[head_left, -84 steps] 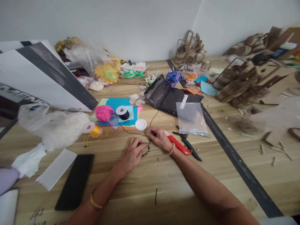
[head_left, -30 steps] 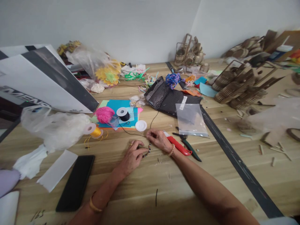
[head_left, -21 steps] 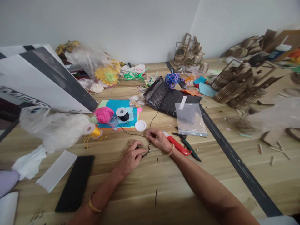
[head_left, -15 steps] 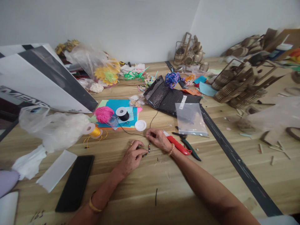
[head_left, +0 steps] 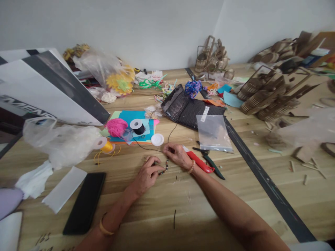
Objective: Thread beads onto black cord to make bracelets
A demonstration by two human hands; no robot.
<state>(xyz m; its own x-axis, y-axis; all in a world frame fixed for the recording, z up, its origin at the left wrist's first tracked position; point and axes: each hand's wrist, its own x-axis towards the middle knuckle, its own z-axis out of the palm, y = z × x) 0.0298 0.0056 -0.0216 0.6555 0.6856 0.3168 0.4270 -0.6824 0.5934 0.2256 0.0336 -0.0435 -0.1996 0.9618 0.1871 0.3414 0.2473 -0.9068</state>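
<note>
A short string of small beads (head_left: 165,167) lies on the wooden table (head_left: 162,205) between my hands. My left hand (head_left: 146,176) rests on the table with its fingers curled, pinching the lower end of the beaded string. My right hand (head_left: 178,155) pinches the thin black cord (head_left: 171,134) at the string's upper end. The cord runs back to a black spool (head_left: 136,126) on blue paper.
A red-handled cutter (head_left: 200,163) and dark pliers (head_left: 209,161) lie right of my right hand. A white lid (head_left: 157,139), pink yarn (head_left: 115,127), an orange spool (head_left: 106,145), a clear bag (head_left: 213,133), a black mesh pouch (head_left: 185,108) and a black phone (head_left: 85,202) are around.
Both hands have stayed on the beaded string in nearly the same place; only the fingers shift slightly.
</note>
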